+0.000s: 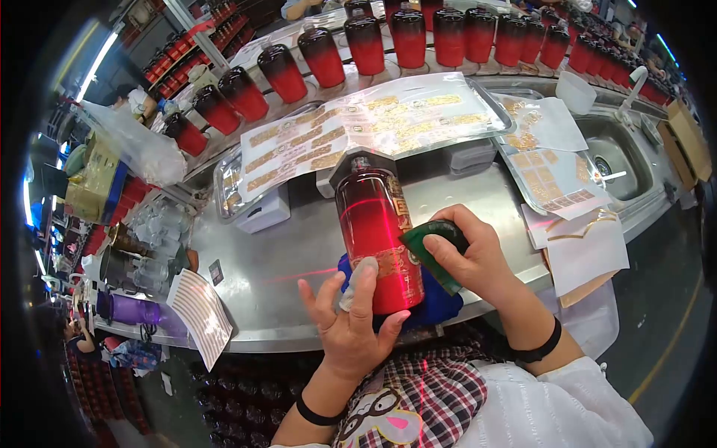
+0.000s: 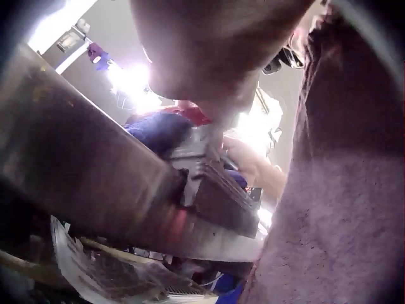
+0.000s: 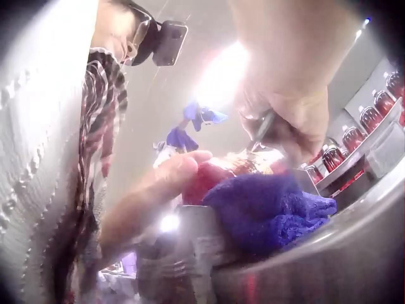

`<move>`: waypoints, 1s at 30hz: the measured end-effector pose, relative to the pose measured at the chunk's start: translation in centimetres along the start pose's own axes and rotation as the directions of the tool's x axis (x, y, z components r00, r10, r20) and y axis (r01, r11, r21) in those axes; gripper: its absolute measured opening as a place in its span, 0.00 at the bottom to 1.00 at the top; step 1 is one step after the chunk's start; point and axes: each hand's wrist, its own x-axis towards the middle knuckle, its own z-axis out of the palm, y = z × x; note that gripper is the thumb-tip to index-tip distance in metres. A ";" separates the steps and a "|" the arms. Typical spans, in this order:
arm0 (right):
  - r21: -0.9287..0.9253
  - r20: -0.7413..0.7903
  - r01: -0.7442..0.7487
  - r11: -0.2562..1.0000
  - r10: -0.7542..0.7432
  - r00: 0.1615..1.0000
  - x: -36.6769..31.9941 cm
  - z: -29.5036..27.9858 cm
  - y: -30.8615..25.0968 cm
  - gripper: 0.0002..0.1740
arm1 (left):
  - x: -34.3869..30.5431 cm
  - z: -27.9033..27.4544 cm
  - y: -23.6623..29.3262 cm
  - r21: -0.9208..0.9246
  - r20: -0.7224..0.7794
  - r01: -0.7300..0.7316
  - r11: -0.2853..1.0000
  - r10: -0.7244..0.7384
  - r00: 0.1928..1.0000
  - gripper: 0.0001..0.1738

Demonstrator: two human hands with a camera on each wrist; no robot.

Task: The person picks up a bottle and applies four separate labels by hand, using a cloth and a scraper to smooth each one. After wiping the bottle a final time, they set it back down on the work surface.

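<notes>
A red glass bottle (image 1: pixel 366 224) with a black top and gold lettering lies on a blue cloth (image 1: pixel 442 308), its neck pointing away from me. Gold decoration (image 1: pixel 392 263) covers part of its side, crossed by red laser lines. My left hand (image 1: pixel 345 328) is at the bottle's base, fingers spread, with a whitish cover (image 1: pixel 357 284) on one fingertip that touches the glass. Between thumb and fingers, my right hand (image 1: pixel 482 261) pinches a flat dark green scraper (image 1: pixel 435 252) against the bottle's right side. The right wrist view shows the right hand (image 3: pixel 294 120) above the blue cloth (image 3: pixel 272 212).
Beyond the bottle, a tray (image 1: pixel 224 187) carries sheets of gold decals (image 1: pixel 388 112). Red-black bottles (image 1: pixel 366 45) line the back. At the right are another decal tray (image 1: pixel 541 179), a sink (image 1: pixel 616 160) and papers (image 1: pixel 586 254). A striped sheet (image 1: pixel 200 313) overhangs the left edge.
</notes>
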 end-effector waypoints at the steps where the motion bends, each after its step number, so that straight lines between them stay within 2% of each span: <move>1: -0.002 -0.002 0.004 1.000 -0.004 1.000 0.0 0.0 0.0 0.13 | 0.1 -0.2 0.1 0.022 0.013 -0.007 1.000 0.007 1.000 0.36; 5: -0.009 -0.019 0.003 1.000 -0.004 1.000 -0.3 0.1 0.2 0.13 | 1.6 -0.3 1.1 0.132 0.110 -0.157 0.979 0.143 0.984 0.39; 8: -0.021 -0.017 -0.008 1.000 0.007 1.000 -0.2 0.1 0.0 0.14 | 1.5 0.2 0.8 0.086 0.077 -0.126 0.988 0.119 0.990 0.41; 11: -0.009 -0.022 -0.019 1.000 0.019 1.000 -0.3 0.2 0.4 0.14 | -0.1 0.6 0.2 -0.046 0.003 0.055 0.997 -0.055 0.998 0.42; 15: -0.018 -0.019 -0.026 0.999 0.025 1.000 -0.2 0.2 0.3 0.15 | -1.5 1.3 -0.7 -0.193 -0.031 0.119 0.974 -0.127 0.991 0.45; 18: 0.043 0.019 -0.020 0.999 0.019 1.000 0.0 -0.3 -0.4 0.15 | -1.8 1.7 -1.1 -0.255 -0.024 0.139 0.957 -0.150 0.988 0.45; 21: -0.030 0.141 0.088 0.996 -0.083 0.986 1.0 -0.5 -1.5 0.13 | -1.9 1.8 -1.4 -0.285 -0.002 0.154 0.946 -0.161 0.987 0.45; 23: -0.245 -0.032 0.223 0.944 -0.238 0.971 2.0 -0.5 -1.3 0.13 | -1.9 1.9 -1.4 -0.281 0.001 0.159 0.947 -0.165 0.986 0.46; 24: -0.355 -0.096 0.271 0.895 -0.324 0.941 2.2 -0.4 -1.1 0.13 | -1.9 2.0 -1.5 -0.293 0.011 0.166 0.942 -0.170 0.985 0.47; 25: -0.431 -0.097 0.370 0.823 -0.450 0.888 2.2 -0.3 -1.0 0.13 | -2.0 2.1 -1.6 -0.304 0.022 0.178 0.936 -0.180 0.983 0.47; 27: -0.428 0.118 0.590 0.685 -0.604 0.788 1.2 0.1 -2.2 0.17 | -2.2 2.2 -1.7 -0.346 0.054 0.231 0.909 -0.226 0.973 0.48; 28: -0.406 0.222 0.688 0.601 -0.666 0.712 0.6 0.2 -2.9 0.19 | -2.2 2.2 -1.7 -0.378 0.074 0.266 0.887 -0.258 0.963 0.49; 29: -0.267 0.308 0.691 0.672 -0.620 0.722 0.0 0.1 -3.3 0.21 | -2.1 2.3 -1.8 -0.409 0.096 0.301 0.862 -0.287 0.953 0.49; 30: -0.253 0.269 0.668 0.700 -0.612 0.743 -0.1 -0.1 -3.2 0.22 | -2.0 2.1 -2.0 -0.344 0.088 0.260 0.902 -0.245 0.965 0.50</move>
